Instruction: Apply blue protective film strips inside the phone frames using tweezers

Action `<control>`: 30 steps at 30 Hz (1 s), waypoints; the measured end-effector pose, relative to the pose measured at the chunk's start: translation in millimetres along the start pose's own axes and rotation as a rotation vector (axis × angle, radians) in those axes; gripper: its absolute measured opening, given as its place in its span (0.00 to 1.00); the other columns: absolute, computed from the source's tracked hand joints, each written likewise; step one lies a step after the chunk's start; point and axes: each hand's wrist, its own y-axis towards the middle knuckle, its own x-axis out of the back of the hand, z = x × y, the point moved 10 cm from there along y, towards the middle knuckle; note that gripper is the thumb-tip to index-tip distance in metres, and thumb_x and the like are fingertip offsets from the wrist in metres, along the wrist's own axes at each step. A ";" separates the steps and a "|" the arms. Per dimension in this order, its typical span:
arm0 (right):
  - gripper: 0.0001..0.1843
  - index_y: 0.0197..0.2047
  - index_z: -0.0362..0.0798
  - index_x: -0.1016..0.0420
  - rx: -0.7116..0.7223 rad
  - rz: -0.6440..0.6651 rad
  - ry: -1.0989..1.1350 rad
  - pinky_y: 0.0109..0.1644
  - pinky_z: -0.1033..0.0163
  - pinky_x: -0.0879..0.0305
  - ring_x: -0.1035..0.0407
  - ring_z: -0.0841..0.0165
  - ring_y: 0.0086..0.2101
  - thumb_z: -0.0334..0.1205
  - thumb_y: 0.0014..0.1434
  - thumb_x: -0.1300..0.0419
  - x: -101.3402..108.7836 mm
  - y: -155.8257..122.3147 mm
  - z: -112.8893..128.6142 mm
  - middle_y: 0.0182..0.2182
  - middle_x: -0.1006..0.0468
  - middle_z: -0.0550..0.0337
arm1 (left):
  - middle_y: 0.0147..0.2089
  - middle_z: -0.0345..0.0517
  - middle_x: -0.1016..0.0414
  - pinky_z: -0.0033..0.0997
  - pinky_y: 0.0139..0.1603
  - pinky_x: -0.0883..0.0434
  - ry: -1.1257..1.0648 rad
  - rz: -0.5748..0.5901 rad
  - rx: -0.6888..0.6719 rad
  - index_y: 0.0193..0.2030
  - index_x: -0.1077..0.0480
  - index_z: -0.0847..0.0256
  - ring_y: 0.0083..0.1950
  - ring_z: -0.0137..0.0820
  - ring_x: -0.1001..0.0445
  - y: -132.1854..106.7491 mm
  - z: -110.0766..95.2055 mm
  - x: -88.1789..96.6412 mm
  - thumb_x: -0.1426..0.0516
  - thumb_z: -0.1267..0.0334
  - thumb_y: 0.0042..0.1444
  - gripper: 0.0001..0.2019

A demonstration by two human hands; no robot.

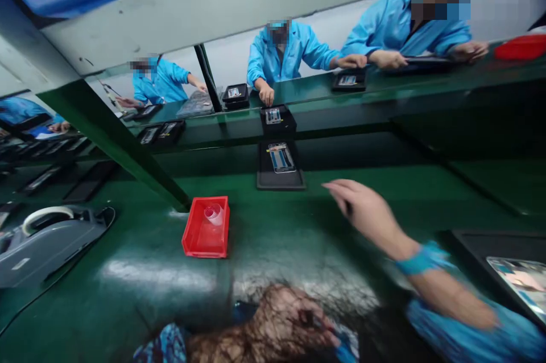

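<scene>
My right hand (369, 215) reaches forward over the green bench, its fingers stretched out and nothing visible in them. Closest to its fingertips is a black tray (281, 182) bearing a phone-like metal frame (281, 158) with blue strips. At the bottom edge is my left hand (290, 314), its fingers curled. Strands of hair (256, 346) hang across that hand, and whatever may be inside it is hidden. At the right edge, another black tray (473, 246) carries a larger pale device part (522, 280).
A red bin (205, 238) holds a clear cup (214, 215). Left of it stands a grey tape dispenser (55, 243) with a cable. A slanted green post (123, 144) meets the bench. Beyond a raised ledge, several co-workers in blue (277, 64) handle black trays (236, 104).
</scene>
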 end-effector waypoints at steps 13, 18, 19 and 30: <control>0.11 0.40 0.45 0.31 -0.834 0.287 -0.424 0.33 0.63 0.32 0.31 0.73 0.30 0.42 0.58 0.47 74.4 -230.9 -195.9 0.32 0.27 0.60 | 0.31 0.37 0.24 0.25 0.30 0.34 -0.235 -0.025 0.104 0.30 0.27 0.55 0.30 0.26 0.28 -1.8 -40.2 50.5 0.42 0.54 0.47 0.08; 0.16 0.50 0.45 0.38 -0.583 0.308 -0.151 0.40 0.59 0.30 0.30 0.69 0.38 0.40 0.59 0.48 16.6 -196.9 -64.6 0.41 0.27 0.56 | 0.34 0.35 0.24 0.21 0.33 0.32 -0.269 -0.055 0.123 0.32 0.27 0.53 0.32 0.23 0.28 -6.8 -48.8 53.8 0.40 0.57 0.47 0.07; 0.17 0.51 0.45 0.39 -0.542 0.321 -0.091 0.39 0.59 0.30 0.30 0.69 0.37 0.40 0.59 0.49 7.7 -189.6 -36.7 0.41 0.27 0.56 | 0.34 0.34 0.24 0.21 0.34 0.32 -0.272 -0.053 0.119 0.33 0.27 0.53 0.32 0.22 0.28 -7.5 -49.5 52.8 0.40 0.57 0.47 0.07; 0.12 0.45 0.57 0.35 -0.218 0.347 0.501 0.36 0.67 0.30 0.30 0.69 0.34 0.44 0.57 0.48 27.6 -134.2 59.7 0.34 0.28 0.62 | 0.33 0.39 0.23 0.21 0.41 0.29 -0.182 -0.149 0.107 0.33 0.26 0.58 0.35 0.24 0.25 -4.0 -39.4 53.5 0.41 0.58 0.48 0.09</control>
